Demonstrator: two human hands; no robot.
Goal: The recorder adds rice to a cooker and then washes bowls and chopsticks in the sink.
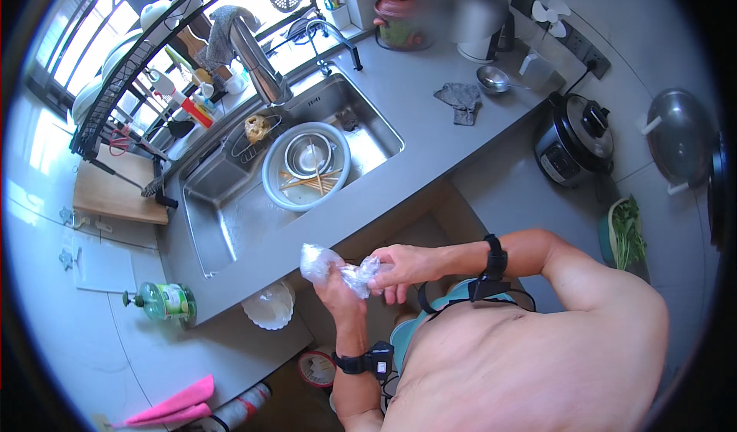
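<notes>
A: What do the hands hold, and where?

B: The left hand (338,290) is closed around crumpled clear plastic (316,262), in front of the sink (249,228); the right hand (403,267) is narrowed on it, fingers bent.

A: And the surroundings?

B: In the sink, a washbasin (267,175) containing a metal bowl (304,154) and chopsticks (307,182); left of the sink, a soap bottle (170,302); to its right, a grey rag (461,102).

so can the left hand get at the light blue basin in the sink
Probably yes: only the counter's front strip seems to lie between the left hand and the light blue basin in the sink, though that hand is holding crinkled clear plastic.
</notes>
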